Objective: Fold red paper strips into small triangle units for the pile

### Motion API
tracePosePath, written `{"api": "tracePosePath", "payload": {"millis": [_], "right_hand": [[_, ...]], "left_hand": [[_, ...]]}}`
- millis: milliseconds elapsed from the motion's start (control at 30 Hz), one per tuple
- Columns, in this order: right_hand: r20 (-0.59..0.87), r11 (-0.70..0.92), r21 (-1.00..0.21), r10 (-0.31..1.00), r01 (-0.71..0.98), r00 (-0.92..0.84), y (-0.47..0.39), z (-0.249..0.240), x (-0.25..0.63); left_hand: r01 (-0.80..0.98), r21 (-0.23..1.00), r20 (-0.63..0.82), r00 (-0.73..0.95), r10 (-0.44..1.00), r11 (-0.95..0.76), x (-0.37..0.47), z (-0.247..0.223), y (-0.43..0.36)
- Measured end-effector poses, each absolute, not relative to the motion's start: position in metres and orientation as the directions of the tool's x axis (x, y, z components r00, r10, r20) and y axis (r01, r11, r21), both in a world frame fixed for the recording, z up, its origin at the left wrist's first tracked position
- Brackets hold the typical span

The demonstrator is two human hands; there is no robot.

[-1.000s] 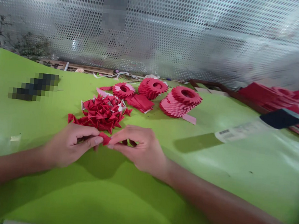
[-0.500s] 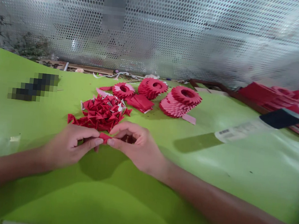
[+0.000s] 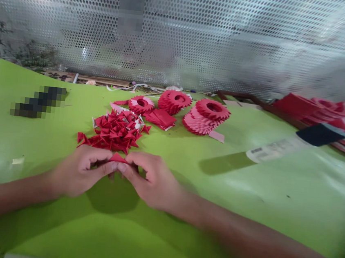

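Note:
My left hand [image 3: 80, 170] and my right hand [image 3: 148, 180] meet over the green table cover [image 3: 164, 210], both pinching one small folded red paper piece [image 3: 117, 158] between thumbs and fingertips. Just beyond my fingers lies a pile of red folded paper triangles [image 3: 115, 131]. Farther back sit three red paper rings built from such pieces: a left ring [image 3: 141, 103], a middle ring [image 3: 175, 101], and a stacked right ring [image 3: 207, 116]. A small stack of flat red paper [image 3: 161, 119] lies between them.
A tube with a black cap [image 3: 294, 142] lies at the right, and stacks of red paper [image 3: 322, 114] sit at the far right. A blurred dark object [image 3: 40, 100] is at the left. A perforated metal screen [image 3: 182, 35] closes the back edge.
Both hands have drawn slightly toward me and closer together. The red piece now points upward between my fingertips, and my right fingers have curled in.

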State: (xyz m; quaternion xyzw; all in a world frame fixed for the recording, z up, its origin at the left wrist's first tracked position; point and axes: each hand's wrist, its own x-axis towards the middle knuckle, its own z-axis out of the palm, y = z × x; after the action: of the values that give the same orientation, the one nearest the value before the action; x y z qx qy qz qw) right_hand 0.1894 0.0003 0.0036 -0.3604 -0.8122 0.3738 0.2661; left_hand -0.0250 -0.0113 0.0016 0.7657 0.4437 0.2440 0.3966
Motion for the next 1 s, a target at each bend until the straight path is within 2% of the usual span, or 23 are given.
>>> {"api": "tracePosePath", "payload": {"millis": [100, 200, 300, 433, 500, 600, 767, 933, 1000], "right_hand": [[0.166, 0.446, -0.827, 0.776, 0.343, -0.608, -0.0006, 0.0047, 0.1899], [0.163, 0.429, -0.84, 0.784, 0.333, -0.599, -0.001, 0.0031, 0.1906], [0.231, 0.509, -0.774, 0.781, 0.377, -0.58, -0.0017, -0.0012, 0.1899], [0.364, 0.666, -0.618, 0.713, 0.417, -0.599, -0.0039, -0.0033, 0.1879], [0.375, 0.694, -0.604, 0.682, 0.393, -0.627, -0.0053, -0.0012, 0.1877], [0.334, 0.657, -0.666, 0.685, 0.352, -0.647, -0.0065, 0.0033, 0.1887], [0.275, 0.58, -0.698, 0.759, 0.421, -0.59, -0.0034, 0.0047, 0.1907], [0.141, 0.421, -0.856, 0.75, 0.301, -0.647, 0.0025, 0.0034, 0.1916], [0.136, 0.409, -0.859, 0.762, 0.308, -0.633, 0.0026, 0.0027, 0.191]], "left_hand": [[0.45, 0.841, 0.024, 0.523, 0.852, -0.3, -0.0249, 0.0031, -0.0114], [0.492, 0.815, 0.012, 0.514, 0.858, -0.307, -0.0241, 0.0032, -0.0121], [0.548, 0.781, -0.015, 0.497, 0.868, -0.3, -0.0232, 0.0019, -0.013], [0.58, 0.762, -0.04, 0.486, 0.873, -0.288, -0.0227, -0.0008, -0.0135], [0.57, 0.772, -0.036, 0.482, 0.876, -0.282, -0.0227, -0.0014, -0.0131], [0.551, 0.776, 0.015, 0.472, 0.882, -0.308, -0.0225, -0.0006, -0.0129], [0.565, 0.744, 0.04, 0.494, 0.869, -0.355, -0.0223, 0.0031, -0.015], [0.472, 0.813, 0.032, 0.547, 0.837, -0.34, -0.0231, 0.0059, -0.0152], [0.478, 0.812, 0.028, 0.541, 0.841, -0.334, -0.0231, 0.0056, -0.0149]]}}
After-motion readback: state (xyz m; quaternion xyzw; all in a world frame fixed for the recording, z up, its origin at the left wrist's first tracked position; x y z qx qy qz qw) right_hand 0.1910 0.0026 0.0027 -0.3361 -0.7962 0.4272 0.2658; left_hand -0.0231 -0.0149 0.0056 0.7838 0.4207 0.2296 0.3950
